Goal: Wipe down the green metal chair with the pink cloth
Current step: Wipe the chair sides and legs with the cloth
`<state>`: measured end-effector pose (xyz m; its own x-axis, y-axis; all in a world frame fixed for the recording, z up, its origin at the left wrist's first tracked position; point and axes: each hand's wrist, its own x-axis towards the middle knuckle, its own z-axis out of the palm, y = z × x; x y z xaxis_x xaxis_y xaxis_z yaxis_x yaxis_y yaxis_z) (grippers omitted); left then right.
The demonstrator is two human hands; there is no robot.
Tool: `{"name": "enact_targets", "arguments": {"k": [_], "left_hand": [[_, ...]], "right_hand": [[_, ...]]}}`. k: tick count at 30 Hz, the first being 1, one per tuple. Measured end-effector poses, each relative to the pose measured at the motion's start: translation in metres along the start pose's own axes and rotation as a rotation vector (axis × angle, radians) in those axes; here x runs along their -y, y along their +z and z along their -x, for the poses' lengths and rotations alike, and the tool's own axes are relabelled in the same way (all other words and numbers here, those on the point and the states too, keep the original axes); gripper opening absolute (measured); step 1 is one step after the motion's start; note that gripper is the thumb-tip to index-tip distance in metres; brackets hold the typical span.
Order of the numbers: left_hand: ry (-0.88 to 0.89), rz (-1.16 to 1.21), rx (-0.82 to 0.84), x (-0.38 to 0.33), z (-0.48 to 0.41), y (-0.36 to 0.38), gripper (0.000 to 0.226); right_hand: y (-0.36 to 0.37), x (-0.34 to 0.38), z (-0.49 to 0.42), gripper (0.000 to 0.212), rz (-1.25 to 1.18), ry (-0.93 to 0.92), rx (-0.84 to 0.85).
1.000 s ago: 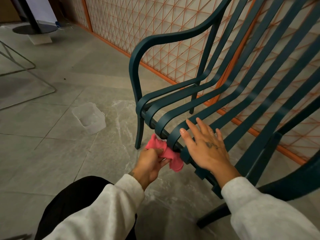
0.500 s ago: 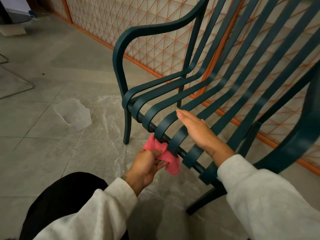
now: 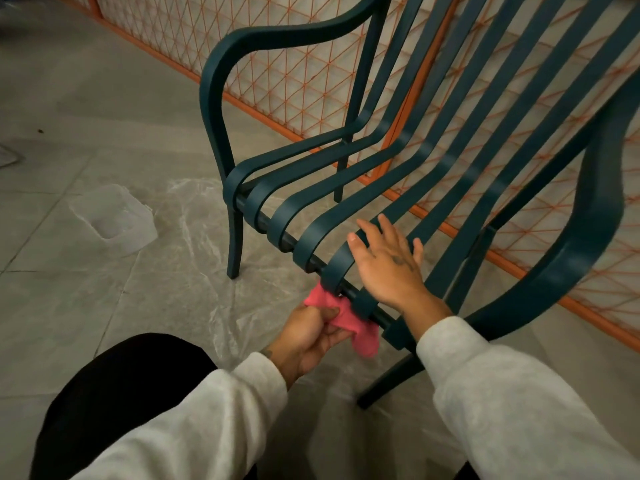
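The dark green metal chair (image 3: 433, 161) with curved slats fills the centre and right of the view. My left hand (image 3: 308, 336) is closed on the bunched pink cloth (image 3: 346, 322), which presses against the round front rail under the curled slat ends. My right hand (image 3: 388, 265) lies flat, fingers spread, on top of the seat slats just above the cloth, holding nothing. Part of the cloth is hidden behind the slat ends and my fingers.
A clear plastic tub (image 3: 114, 220) sits on the tiled floor to the left. Thin plastic sheeting (image 3: 194, 258) covers the floor under the chair. An orange lattice screen (image 3: 311, 74) stands behind the chair. My dark trouser knee (image 3: 131, 382) is at the bottom left.
The pink cloth and my left hand have slid right along the front rail to slats nearer me. My right hand turned from edge-on back to lying flat on the slats. The view shifted.
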<state>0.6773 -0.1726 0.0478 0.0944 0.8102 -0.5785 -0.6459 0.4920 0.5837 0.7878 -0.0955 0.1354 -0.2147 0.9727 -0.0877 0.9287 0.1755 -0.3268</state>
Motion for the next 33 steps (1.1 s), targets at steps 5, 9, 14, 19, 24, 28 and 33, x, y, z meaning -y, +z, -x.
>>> {"name": "enact_targets", "arguments": {"k": [5, 9, 14, 19, 24, 28, 33], "left_hand": [[0.008, -0.038, 0.053, 0.005, 0.002, -0.002, 0.036], [-0.013, -0.154, 0.028, 0.011, -0.003, -0.002, 0.043], [-0.055, -0.094, 0.085, 0.024, -0.004, 0.006, 0.040], [-0.097, -0.050, 0.147, 0.023, 0.001, 0.004, 0.033], [-0.111, -0.084, 0.127, 0.029, 0.000, 0.007, 0.040], [-0.183, -0.185, 0.161, 0.047, 0.006, 0.023, 0.037], [-0.219, -0.121, 0.193, 0.054, 0.006, 0.025, 0.046]], "right_hand": [[-0.001, 0.001, 0.005, 0.053, -0.056, -0.011, 0.006], [-0.007, -0.006, 0.010, 0.053, 0.079, -0.066, 0.043], [-0.003, -0.012, 0.017, 0.053, 0.174, -0.082, -0.014], [-0.002, -0.011, 0.017, 0.053, 0.137, -0.090, -0.008], [-0.002, -0.010, 0.019, 0.055, 0.140, -0.089, -0.008], [-0.004, -0.011, 0.020, 0.054, 0.095, -0.091, 0.007], [-0.010, -0.011, 0.023, 0.052, -0.012, -0.082, 0.057]]}}
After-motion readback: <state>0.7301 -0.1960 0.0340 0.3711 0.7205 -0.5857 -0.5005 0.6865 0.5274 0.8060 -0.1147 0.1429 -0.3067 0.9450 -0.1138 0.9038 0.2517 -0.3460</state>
